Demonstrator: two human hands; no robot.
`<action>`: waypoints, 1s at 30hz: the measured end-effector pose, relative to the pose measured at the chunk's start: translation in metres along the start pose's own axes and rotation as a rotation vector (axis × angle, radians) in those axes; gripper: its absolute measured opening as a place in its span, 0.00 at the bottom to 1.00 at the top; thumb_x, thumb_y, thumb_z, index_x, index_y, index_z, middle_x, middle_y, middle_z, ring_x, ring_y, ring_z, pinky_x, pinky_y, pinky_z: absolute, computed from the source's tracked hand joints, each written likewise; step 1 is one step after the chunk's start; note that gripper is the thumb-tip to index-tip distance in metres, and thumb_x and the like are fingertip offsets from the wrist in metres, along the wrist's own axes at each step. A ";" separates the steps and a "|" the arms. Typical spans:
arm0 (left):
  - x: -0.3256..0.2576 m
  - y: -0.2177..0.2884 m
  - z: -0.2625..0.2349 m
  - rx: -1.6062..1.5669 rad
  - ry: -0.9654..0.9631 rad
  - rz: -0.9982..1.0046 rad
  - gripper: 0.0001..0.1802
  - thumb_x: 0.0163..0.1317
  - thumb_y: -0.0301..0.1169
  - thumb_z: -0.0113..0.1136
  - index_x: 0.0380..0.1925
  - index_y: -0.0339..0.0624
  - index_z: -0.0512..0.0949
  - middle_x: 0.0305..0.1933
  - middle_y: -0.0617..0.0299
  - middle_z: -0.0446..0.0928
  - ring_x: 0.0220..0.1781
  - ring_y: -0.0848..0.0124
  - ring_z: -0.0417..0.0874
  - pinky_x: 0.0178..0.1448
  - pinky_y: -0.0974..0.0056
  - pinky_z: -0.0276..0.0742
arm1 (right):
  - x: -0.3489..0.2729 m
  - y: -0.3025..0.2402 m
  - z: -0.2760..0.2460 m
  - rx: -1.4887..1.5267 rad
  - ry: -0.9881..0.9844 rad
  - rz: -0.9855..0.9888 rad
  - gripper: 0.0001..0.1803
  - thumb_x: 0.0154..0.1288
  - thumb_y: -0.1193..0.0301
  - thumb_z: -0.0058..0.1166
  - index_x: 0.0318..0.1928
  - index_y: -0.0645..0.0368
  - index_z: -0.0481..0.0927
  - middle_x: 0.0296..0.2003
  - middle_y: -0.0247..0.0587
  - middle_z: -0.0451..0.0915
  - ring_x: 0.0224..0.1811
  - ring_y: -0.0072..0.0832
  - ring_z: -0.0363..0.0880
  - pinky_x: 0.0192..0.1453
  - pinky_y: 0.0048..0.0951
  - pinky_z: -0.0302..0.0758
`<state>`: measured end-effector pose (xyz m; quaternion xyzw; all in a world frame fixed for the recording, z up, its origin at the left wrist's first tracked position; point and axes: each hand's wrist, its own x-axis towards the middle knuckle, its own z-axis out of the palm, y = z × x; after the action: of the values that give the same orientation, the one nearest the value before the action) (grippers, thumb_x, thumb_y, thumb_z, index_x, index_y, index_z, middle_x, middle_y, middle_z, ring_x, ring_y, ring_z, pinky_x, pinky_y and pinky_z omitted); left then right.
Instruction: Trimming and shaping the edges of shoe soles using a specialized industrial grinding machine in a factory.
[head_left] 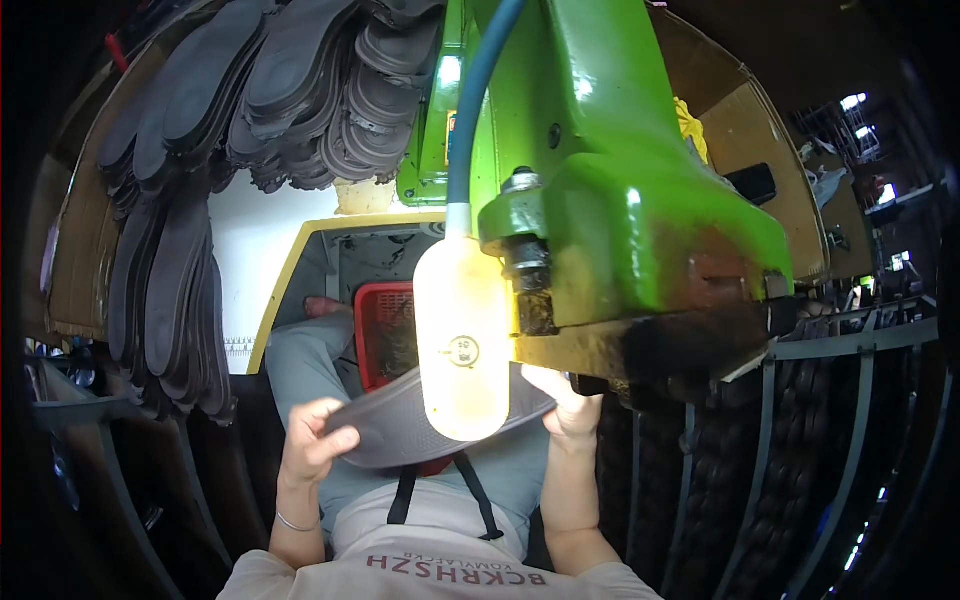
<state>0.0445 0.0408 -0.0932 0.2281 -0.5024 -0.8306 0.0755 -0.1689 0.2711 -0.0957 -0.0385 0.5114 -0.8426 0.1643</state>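
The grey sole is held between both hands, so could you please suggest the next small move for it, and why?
I would probably ease the sole slightly toward the picture's lower edge: the left hand and right hand hold its opposite ends, but the lit lamp hides its middle in this view.

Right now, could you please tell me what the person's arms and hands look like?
The left hand and right hand are both gloveless. The left wears a thin, silvery bracelet at the wrist; none shows on the right. The pale sleeves are short.
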 end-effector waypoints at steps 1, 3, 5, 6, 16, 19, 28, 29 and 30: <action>-0.003 -0.002 0.004 -0.011 -0.068 -0.025 0.12 0.52 0.23 0.66 0.36 0.26 0.78 0.36 0.56 0.82 0.37 0.76 0.80 0.43 0.71 0.75 | 0.004 0.007 -0.002 -0.096 -0.052 -0.033 0.22 0.44 0.92 0.57 0.44 0.69 0.79 0.43 0.46 0.80 0.45 0.34 0.80 0.50 0.32 0.77; -0.005 -0.009 0.008 0.096 -0.219 -0.091 0.16 0.52 0.22 0.66 0.41 0.24 0.78 0.38 0.57 0.82 0.40 0.75 0.80 0.47 0.70 0.75 | 0.010 0.012 -0.003 -0.069 -0.188 0.000 0.21 0.44 0.90 0.60 0.43 0.69 0.79 0.45 0.46 0.79 0.46 0.33 0.79 0.51 0.32 0.77; 0.015 0.007 0.051 0.203 -0.271 0.008 0.21 0.53 0.22 0.66 0.47 0.26 0.76 0.44 0.57 0.81 0.47 0.73 0.79 0.53 0.68 0.73 | 0.013 0.016 0.006 -0.446 -0.264 -0.312 0.22 0.44 0.89 0.62 0.45 0.70 0.78 0.47 0.46 0.78 0.47 0.32 0.78 0.51 0.31 0.77; 0.026 0.013 0.072 0.194 -0.248 0.068 0.22 0.53 0.23 0.66 0.49 0.28 0.75 0.45 0.56 0.81 0.49 0.73 0.78 0.55 0.67 0.73 | 0.009 -0.009 0.044 -0.300 -0.257 -0.126 0.23 0.44 0.87 0.63 0.46 0.70 0.77 0.47 0.44 0.78 0.47 0.29 0.77 0.51 0.29 0.76; 0.081 -0.046 0.106 0.130 -0.048 0.335 0.09 0.47 0.21 0.65 0.30 0.31 0.81 0.29 0.58 0.82 0.31 0.71 0.82 0.39 0.68 0.78 | -0.131 0.016 -0.014 -0.307 -0.286 0.394 0.27 0.54 0.73 0.64 0.53 0.72 0.72 0.48 0.45 0.78 0.52 0.27 0.74 0.58 0.29 0.69; 0.065 -0.036 0.103 0.167 -0.053 0.314 0.11 0.47 0.22 0.66 0.32 0.30 0.80 0.31 0.57 0.82 0.33 0.69 0.83 0.41 0.67 0.79 | -0.175 0.021 -0.056 -0.222 -0.217 0.611 0.25 0.55 0.75 0.63 0.52 0.73 0.72 0.47 0.47 0.78 0.50 0.28 0.76 0.56 0.29 0.71; 0.063 -0.023 0.125 -0.093 -0.008 0.220 0.18 0.49 0.24 0.66 0.41 0.29 0.77 0.41 0.55 0.80 0.42 0.67 0.82 0.49 0.66 0.77 | -0.094 -0.046 -0.101 -0.259 0.368 -0.106 0.18 0.52 0.72 0.51 0.44 0.70 0.72 0.37 0.43 0.76 0.37 0.28 0.77 0.45 0.27 0.75; 0.066 -0.021 0.116 -0.093 -0.004 0.223 0.18 0.49 0.24 0.66 0.41 0.29 0.77 0.41 0.55 0.80 0.42 0.67 0.82 0.49 0.66 0.77 | -0.072 -0.055 -0.093 -0.225 0.335 -0.130 0.18 0.55 0.72 0.50 0.45 0.70 0.71 0.39 0.43 0.76 0.38 0.27 0.77 0.46 0.27 0.75; 0.070 -0.021 0.100 0.366 -0.131 0.489 0.18 0.50 0.24 0.65 0.42 0.28 0.76 0.41 0.56 0.80 0.41 0.67 0.82 0.48 0.66 0.77 | -0.052 -0.056 -0.084 -0.208 0.351 -0.176 0.20 0.57 0.72 0.48 0.49 0.70 0.70 0.41 0.44 0.75 0.42 0.28 0.76 0.49 0.27 0.74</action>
<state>-0.0609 0.1061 -0.0931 0.0563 -0.6874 -0.6965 0.1982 -0.1531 0.3825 -0.0814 0.0477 0.6108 -0.7903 -0.0064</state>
